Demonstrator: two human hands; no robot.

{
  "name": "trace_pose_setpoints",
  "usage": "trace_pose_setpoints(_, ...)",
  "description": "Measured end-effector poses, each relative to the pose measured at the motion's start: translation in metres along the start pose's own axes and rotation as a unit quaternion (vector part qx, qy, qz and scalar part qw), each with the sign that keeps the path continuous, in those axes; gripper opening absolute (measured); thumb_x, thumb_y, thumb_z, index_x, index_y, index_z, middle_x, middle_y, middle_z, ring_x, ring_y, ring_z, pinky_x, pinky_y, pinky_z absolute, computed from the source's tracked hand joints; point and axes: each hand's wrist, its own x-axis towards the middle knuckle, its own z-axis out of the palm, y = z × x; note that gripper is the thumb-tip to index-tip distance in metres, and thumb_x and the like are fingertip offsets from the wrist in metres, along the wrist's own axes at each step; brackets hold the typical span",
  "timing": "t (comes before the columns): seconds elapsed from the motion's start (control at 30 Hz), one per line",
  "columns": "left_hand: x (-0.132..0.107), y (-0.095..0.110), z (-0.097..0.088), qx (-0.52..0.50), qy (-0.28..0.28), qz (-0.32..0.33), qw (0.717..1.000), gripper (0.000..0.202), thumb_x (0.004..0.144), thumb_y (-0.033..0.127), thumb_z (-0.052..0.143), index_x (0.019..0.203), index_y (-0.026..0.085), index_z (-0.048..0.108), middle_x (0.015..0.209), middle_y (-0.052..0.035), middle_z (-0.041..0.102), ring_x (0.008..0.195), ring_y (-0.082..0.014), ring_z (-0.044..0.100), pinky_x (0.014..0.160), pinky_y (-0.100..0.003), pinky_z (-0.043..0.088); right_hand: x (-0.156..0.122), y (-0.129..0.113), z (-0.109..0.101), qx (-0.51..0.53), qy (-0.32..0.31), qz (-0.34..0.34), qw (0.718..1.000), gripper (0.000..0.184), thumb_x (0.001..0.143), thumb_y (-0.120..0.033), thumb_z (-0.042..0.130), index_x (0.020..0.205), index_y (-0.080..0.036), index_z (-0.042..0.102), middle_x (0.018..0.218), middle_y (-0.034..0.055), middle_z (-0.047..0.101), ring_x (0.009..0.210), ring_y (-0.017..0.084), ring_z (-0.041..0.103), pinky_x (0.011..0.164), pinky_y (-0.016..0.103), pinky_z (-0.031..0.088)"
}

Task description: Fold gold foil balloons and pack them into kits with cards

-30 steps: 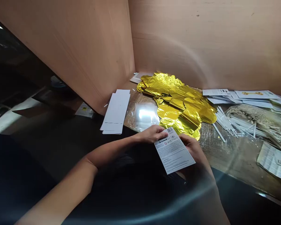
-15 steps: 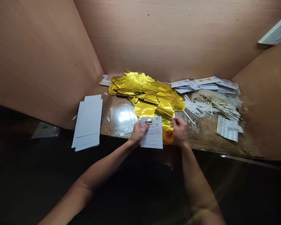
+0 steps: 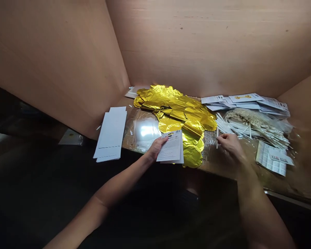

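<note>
My left hand (image 3: 157, 147) pinches a white printed card (image 3: 172, 148) by its left edge, together with a folded gold foil balloon (image 3: 192, 152) lying under it at the table's front edge. My right hand (image 3: 229, 143) is to the right, fingers closed on a thin white stick (image 3: 217, 139) held upright beside the heap of white sticks (image 3: 251, 130). A big pile of gold foil balloons (image 3: 176, 107) lies behind both hands.
Clear plastic sleeves (image 3: 143, 131) lie left of the card. A stack of white cards (image 3: 111, 133) overhangs the table's left end. Printed cards (image 3: 245, 101) sit at the back right, folded leaflets (image 3: 272, 159) at the right. Brown board walls (image 3: 197, 45) enclose the table.
My right hand has left the card and gone right to the heap of sticks, where it has taken hold of one. My left hand keeps the card. The view has shifted.
</note>
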Motion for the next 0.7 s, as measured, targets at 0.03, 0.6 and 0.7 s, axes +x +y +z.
trace_pose_setpoints(0.03, 0.000, -0.001, 0.000, 0.002, 0.001, 0.020, 1.000, 0.028, 0.087, 0.029, 0.079, 0.107, 0.010, 0.073, 0.093, -0.0110, 0.080, 0.076, -0.0205, 0.076, 0.077, -0.033, 0.063, -0.015, -0.012, 0.010, 0.134, -0.044, 0.005, 0.990, 0.020, 0.072, -0.036, 0.071, 0.064, -0.019, 0.063, 0.056, 0.0022, 0.058, 0.052, 0.015, 0.051, 0.052, 0.029, 0.038)
trace_pose_setpoints(0.6, -0.017, -0.028, -0.012, 0.138, 0.013, 0.195, 0.971, 0.050, 0.086, 0.052, 0.082, 0.113, 0.017, 0.060, 0.103, -0.0091, 0.076, 0.086, -0.0204, 0.071, 0.082, -0.034, 0.058, -0.118, -0.063, 0.125, 0.450, -0.241, 0.057, 0.858, 0.053, 0.082, -0.074, 0.075, 0.100, -0.027, 0.058, 0.067, -0.0046, 0.065, 0.044, 0.014, 0.051, 0.042, 0.025, 0.042)
trace_pose_setpoints(0.7, -0.021, -0.029, -0.017, 0.276, 0.070, 0.262, 0.922, 0.036, 0.096, 0.050, 0.070, 0.114, 0.021, 0.059, 0.100, -0.0067, 0.075, 0.088, -0.0214, 0.070, 0.083, -0.032, 0.054, -0.128, -0.060, 0.138, 0.387, -0.252, 0.025, 0.887, 0.058, 0.089, -0.074, 0.068, 0.119, -0.025, 0.067, 0.091, 0.0052, 0.078, 0.070, 0.025, 0.072, 0.060, 0.038, 0.060)
